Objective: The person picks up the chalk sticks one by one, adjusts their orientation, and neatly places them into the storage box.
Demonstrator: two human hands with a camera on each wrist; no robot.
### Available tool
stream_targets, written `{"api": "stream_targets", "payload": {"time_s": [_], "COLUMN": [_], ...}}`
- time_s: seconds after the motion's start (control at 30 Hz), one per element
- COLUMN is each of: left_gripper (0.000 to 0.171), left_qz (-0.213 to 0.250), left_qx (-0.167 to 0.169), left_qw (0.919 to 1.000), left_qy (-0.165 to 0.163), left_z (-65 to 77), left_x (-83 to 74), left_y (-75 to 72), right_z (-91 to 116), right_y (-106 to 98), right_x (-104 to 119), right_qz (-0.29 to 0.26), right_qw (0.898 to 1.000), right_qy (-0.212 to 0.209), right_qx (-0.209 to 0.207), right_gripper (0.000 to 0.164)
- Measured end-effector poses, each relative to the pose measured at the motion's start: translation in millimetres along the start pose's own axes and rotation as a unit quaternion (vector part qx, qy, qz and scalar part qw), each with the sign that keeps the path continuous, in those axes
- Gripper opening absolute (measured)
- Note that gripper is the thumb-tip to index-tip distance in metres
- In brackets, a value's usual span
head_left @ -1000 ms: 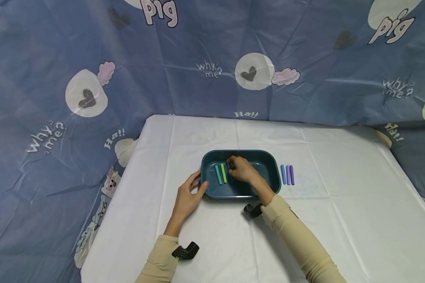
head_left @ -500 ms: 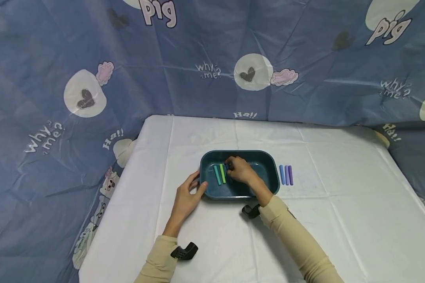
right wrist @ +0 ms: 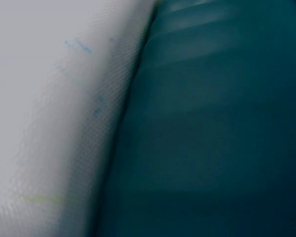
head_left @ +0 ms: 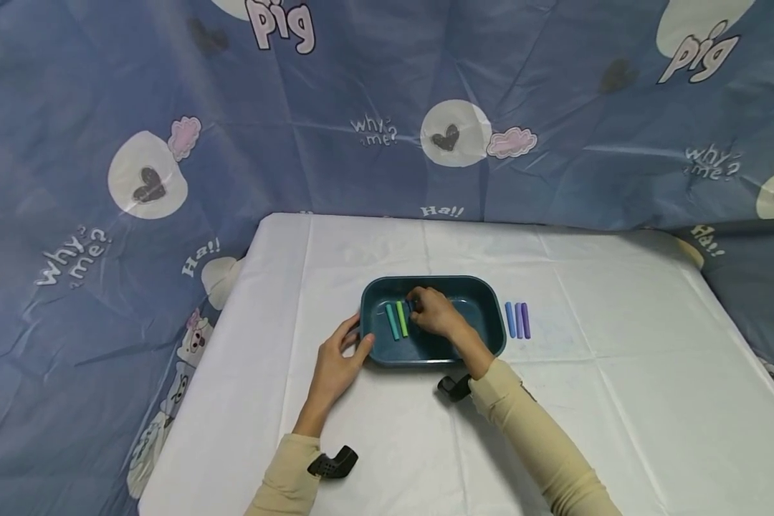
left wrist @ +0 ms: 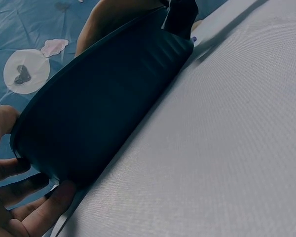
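Note:
A dark teal tray (head_left: 431, 360) stands on the white cloth, its wall filling much of both wrist views. A teal chalk stick (head_left: 392, 322) and a lime green chalk stick (head_left: 402, 319) lie side by side in its left half. Just right of them my right hand (head_left: 435, 312) reaches in, fingers curled and pinching a blue chalk stick (head_left: 410, 306), mostly hidden by the fingers. My left hand (head_left: 335, 362) is spread around the tray's front left corner, with fingers (left wrist: 52, 210) against the outer wall and the thumb at the rim.
Right of the tray, a blue chalk stick (head_left: 510, 319) and two purple chalk sticks (head_left: 522, 320) lie in a row on the cloth. Faint coloured marks (right wrist: 83, 45) show on the white cloth (head_left: 626, 322). A blue patterned sheet (head_left: 335, 86) hangs behind.
The whole head view has shifted slightly. Both hands keep nearly the same places at the tray, and the chalk sticks lie as before.

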State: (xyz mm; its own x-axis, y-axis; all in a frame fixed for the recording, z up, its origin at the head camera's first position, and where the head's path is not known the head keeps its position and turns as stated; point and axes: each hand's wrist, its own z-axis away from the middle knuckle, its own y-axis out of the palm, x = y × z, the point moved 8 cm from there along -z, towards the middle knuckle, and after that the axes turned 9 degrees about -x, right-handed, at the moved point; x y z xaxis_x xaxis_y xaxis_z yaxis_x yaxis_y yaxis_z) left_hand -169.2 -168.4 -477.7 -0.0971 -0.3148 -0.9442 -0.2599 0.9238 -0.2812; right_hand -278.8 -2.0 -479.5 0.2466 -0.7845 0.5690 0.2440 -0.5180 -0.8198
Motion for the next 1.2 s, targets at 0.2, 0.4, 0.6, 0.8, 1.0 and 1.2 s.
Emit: {"api": "stream_targets", "payload": {"time_s": [0.2, 0.4, 0.6, 0.8, 1.0, 1.2], "left_gripper": [0.052, 0.053, 0.053, 0.053, 0.053, 0.053], "left_qz": [-0.013, -0.017, -0.018, -0.011, -0.007, -0.008], "left_qx": [-0.012, -0.013, -0.010, -0.013, -0.015, -0.002], "left_qw": [0.9998, 0.9998, 0.9998, 0.9999, 0.9999, 1.0000], "left_qy": [0.000, -0.003, -0.005, -0.003, 0.002, -0.005], "left_z": [0.9, 3.0, 4.5, 4.1, 2.0, 3.6], "left_x": [16.0, 17.2, 17.3, 16.7, 15.2, -14.2], "left_y": [0.0, 0.3, 1.6, 1.5, 1.2, -1.4], "right_z": [0.7, 3.2, 10.4, 21.1, 27.4, 35.9], "right_y": [2.2, 1.6, 0.0, -11.6, -32.6, -59.3], "right_x": [0.7, 0.3, -4.8, -10.4, -19.4, -23.9], "right_qz": [-0.001, -0.013, -0.098, -0.179, -0.231, -0.274], "right_qw": [1.000, 1.000, 0.995, 0.984, 0.973, 0.961], "right_qy": [-0.004, -0.007, -0.011, -0.007, 0.003, -0.003], "right_qx": [0.001, -0.001, 0.009, 0.011, -0.012, -0.041], "right_gripper": [0.037, 0.038, 0.040, 0.040, 0.038, 0.040]}}
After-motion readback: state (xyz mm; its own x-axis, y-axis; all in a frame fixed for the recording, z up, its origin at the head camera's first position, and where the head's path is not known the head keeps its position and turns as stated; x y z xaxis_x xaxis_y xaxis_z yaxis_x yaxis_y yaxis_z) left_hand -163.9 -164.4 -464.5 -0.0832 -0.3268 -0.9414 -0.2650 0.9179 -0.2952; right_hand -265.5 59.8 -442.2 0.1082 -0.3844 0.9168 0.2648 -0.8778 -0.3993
